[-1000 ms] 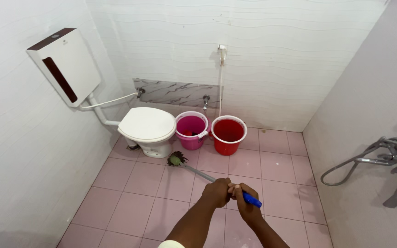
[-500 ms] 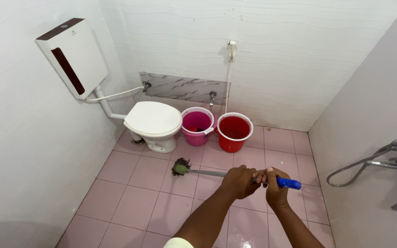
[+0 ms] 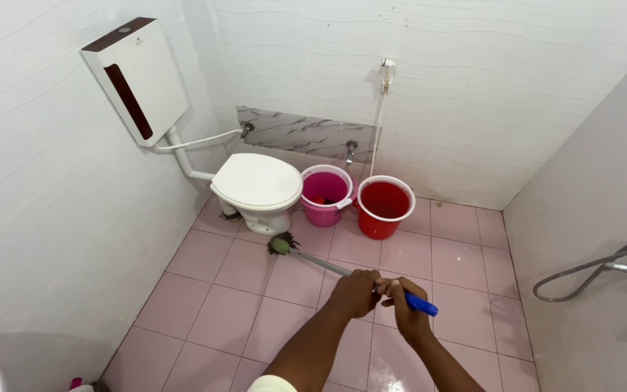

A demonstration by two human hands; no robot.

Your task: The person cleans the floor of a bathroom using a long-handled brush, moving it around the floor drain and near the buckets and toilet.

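Gripping the long-handled brush [image 3: 342,270], we had both hands closed around its shaft: the left hand [image 3: 355,292] lower down, the right hand [image 3: 405,313] beside the blue end. Its bristle head rested on the pink floor tiles [image 3: 241,305], just before the toilet [image 3: 259,190]. We judged it light and stiff, best held spread along the handle. Two buckets [image 3: 384,207] stood beyond.

- Two buckets: one pink bucket [image 3: 326,194], one red bucket [image 3: 384,207], centre of the frame.
- One toilet [image 3: 258,190], centre left.
- One cistern [image 3: 138,78], upper left.
- One long-handled brush [image 3: 281,245].
- Two hands: left hand [image 3: 355,292], right hand [image 3: 405,313].
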